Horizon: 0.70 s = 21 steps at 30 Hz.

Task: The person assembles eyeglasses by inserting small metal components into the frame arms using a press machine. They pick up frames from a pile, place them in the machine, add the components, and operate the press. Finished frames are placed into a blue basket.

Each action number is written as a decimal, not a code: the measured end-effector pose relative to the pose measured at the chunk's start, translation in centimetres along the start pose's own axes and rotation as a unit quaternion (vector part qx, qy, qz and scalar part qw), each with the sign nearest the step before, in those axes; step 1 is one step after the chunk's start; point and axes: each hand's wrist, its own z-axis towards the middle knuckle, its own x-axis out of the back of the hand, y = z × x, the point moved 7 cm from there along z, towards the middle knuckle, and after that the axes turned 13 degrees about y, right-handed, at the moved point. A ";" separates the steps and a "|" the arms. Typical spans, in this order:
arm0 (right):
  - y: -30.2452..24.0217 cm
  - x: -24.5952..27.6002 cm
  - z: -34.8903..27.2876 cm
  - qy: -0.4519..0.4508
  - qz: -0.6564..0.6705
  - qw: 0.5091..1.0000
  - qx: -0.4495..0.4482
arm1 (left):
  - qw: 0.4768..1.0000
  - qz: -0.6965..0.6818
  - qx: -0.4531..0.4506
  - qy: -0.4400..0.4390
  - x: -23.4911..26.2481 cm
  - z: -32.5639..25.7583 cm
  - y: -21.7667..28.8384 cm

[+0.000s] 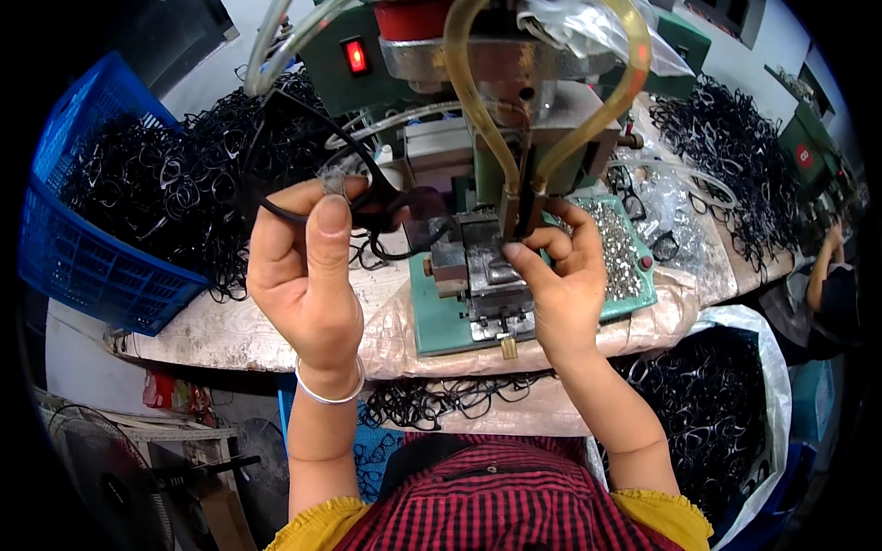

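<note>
Red round sign: sits on the green machine (808, 138) at the far right, bearing one pale character, small and curved by the lens edge.
Lit switch (356, 57): glowing red in a black surround on the green housing; any marking on it is washed out by the glow.
Black eyeglass frame (384, 204): dark, smooth, thin-rimmed, tilted in the air left of the metal fixture (496, 275), one large rim raised toward the upper left, the other lower and nearer the fixture.
Left hand (308, 266): pinching the frame between thumb and fingers, a white bangle (331, 397) at the wrist.
Right hand (571, 286): thumb and index tip drawn close together at the fixture, just beside the lower ends of the yellowed tubes (464, 83); cannot tell whether a small part is held.
Green tray (636, 300): right of the fixture on the counter (184, 340), loaded with small shiny metal pieces (614, 250).
Blue crate (110, 271): at the left, heaped with tangled black frames (129, 165).
Hard to make out: whether the held rims carry lenses; where the frame's dark middle ends against the machine behind it.
Cut off: the machine's top, by the upper edge.
</note>
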 end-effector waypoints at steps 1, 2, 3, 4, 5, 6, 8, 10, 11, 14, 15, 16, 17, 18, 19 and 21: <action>0.4 0.1 0.3 0.001 -0.012 1.000 0.001 | 1.000 -0.005 0.001 0.001 0.0 0.1 -0.1; 0.5 0.3 0.3 0.002 0.001 1.000 -0.005 | 1.000 -0.010 0.002 0.003 0.0 0.1 -0.1; 0.6 0.5 0.2 0.003 0.014 1.000 -0.010 | 1.000 -0.014 0.010 0.004 -0.2 0.1 -0.1; 0.7 0.5 0.1 0.003 0.028 0.999 -0.018 | 1.000 -0.016 0.019 0.005 -0.3 0.1 0.0; 0.7 0.4 0.2 0.003 0.035 0.999 -0.025 | 0.999 -0.017 0.027 0.007 -0.5 0.0 0.1; 0.6 0.4 0.2 0.007 0.040 0.999 -0.029 | 1.000 -0.014 0.027 0.008 -0.5 0.1 0.1; 0.5 0.2 0.2 0.016 0.051 0.998 -0.035 | 1.000 -0.007 0.027 0.014 -0.5 0.2 0.0; 0.1 0.1 0.3 0.009 0.041 0.999 -0.020 | 1.000 0.003 0.022 0.004 -0.4 0.1 0.0; -0.1 0.2 0.3 0.006 0.035 0.999 -0.013 | 1.000 0.005 0.020 0.002 -0.3 0.2 0.0; -1.0 0.8 -0.7 -0.021 0.023 0.996 -0.086 | 0.998 0.061 -0.016 -0.026 -0.1 -0.4 0.4; -1.9 0.8 -1.8 -0.086 0.061 0.993 -0.061 | 0.997 0.009 -0.037 -0.069 -0.7 -1.3 1.1; -2.8 0.8 -2.6 -0.163 0.032 0.986 0.010 | 0.991 -0.041 -0.054 -0.112 -1.1 -2.7 1.9; -3.0 1.2 -2.5 -0.182 -0.010 0.983 0.036 | 0.975 0.018 -0.108 -0.193 -1.7 -4.1 2.5; -3.1 1.9 -2.2 -0.200 -0.052 0.976 0.062 | 0.946 0.076 -0.162 -0.272 -2.3 -5.8 2.5; -4.4 2.8 -1.5 -0.208 -0.302 0.907 0.208 | 0.933 0.089 -0.193 -0.290 -2.1 -7.5 2.2; -3.5 9.2 -0.3 -0.016 -0.480 0.844 0.237 | 0.908 0.101 -0.231 -0.334 -3.3 -9.4 0.9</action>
